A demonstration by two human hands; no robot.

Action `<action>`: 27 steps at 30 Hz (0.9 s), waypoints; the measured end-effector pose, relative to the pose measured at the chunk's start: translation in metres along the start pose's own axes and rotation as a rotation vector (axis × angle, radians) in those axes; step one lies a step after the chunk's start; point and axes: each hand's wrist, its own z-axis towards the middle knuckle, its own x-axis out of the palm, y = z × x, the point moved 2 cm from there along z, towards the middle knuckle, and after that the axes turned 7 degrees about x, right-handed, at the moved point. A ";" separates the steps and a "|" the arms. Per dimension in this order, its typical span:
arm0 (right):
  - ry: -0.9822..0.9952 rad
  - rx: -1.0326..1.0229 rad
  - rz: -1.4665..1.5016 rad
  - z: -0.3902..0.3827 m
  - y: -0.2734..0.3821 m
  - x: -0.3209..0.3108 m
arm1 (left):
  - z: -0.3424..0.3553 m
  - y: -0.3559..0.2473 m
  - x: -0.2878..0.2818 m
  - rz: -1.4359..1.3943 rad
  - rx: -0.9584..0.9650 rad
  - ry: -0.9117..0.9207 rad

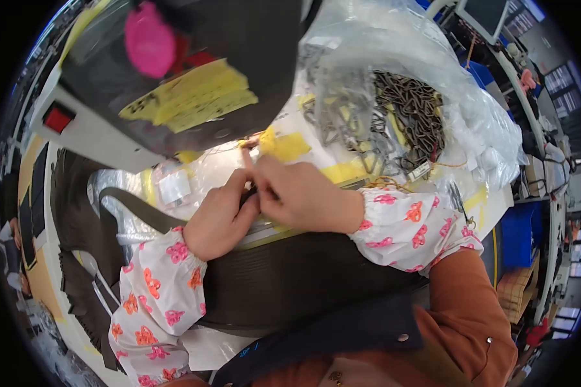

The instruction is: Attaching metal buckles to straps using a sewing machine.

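Note:
My left hand (223,216) and my right hand (306,197) meet just in front of the dark sewing machine head (200,97). Both have their fingers closed around a short dark bit of strap (248,193), which is mostly hidden by the fingers. A dark brown strap (135,206) curves in from the left and passes behind my left sleeve. Beyond the fingertips, the lit work area (229,158) under the machine carries yellow tape. Many dark straps (303,277) lie side by side in front of me, below my wrists.
An open clear plastic bag (484,122) at the right back holds dark metal rings (410,113); silvery rings (371,126) lie beside them. More brown straps (77,200) hang at the left. Scissors or tweezers (457,197) lie near my right sleeve. Blue bins (519,232) stand at the far right.

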 end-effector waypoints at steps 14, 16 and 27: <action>0.114 0.507 0.769 -0.002 -0.020 -0.002 | 0.008 -0.013 0.000 0.437 0.195 -0.145; 0.218 0.584 0.762 -0.001 -0.013 -0.003 | 0.007 -0.015 0.002 0.511 0.144 -0.100; 0.308 0.727 0.766 -0.003 -0.010 -0.005 | 0.003 -0.004 -0.013 -0.017 -0.098 -0.138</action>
